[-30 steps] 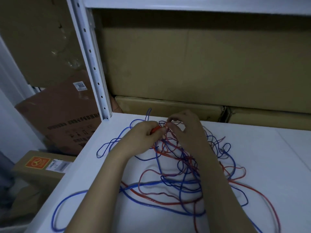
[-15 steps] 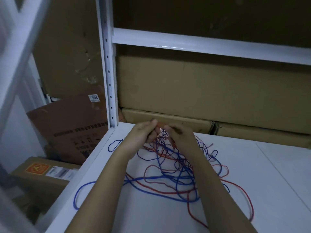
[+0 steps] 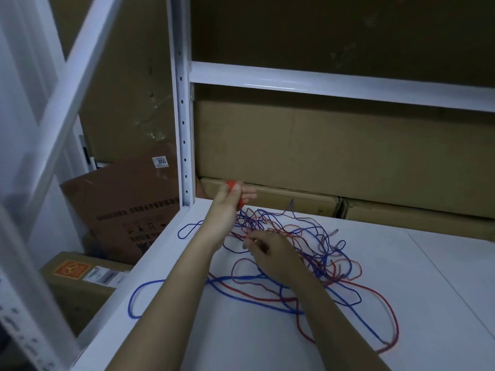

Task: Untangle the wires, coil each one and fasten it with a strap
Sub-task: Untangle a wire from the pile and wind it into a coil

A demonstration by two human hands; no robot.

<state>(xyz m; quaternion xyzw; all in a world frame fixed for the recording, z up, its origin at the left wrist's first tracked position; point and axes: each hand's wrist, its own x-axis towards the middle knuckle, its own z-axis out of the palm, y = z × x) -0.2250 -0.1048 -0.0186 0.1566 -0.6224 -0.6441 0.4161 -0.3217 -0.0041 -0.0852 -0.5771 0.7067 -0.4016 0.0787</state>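
Observation:
A tangle of blue wire (image 3: 249,278) and red wire (image 3: 385,301) lies spread over the white shelf board (image 3: 428,303). My left hand (image 3: 230,202) is raised above the far left part of the tangle, shut on a small bundle of red wire (image 3: 232,185) that trails down into the heap. Lower and nearer, my right hand (image 3: 267,253) rests on the tangle with its fingertips pinched on thin strands at its left side. No strap is visible.
A white perforated upright (image 3: 183,129) stands at the shelf's far left corner, with a white crossbeam (image 3: 334,84) above. Cardboard boxes (image 3: 321,156) line the back edge. More cartons (image 3: 120,204) sit beyond the left edge, lower down.
The hands have separated: my left hand lifted up and away with the red wire, my right hand dropped toward me onto the tangle. The camera tilted upward.

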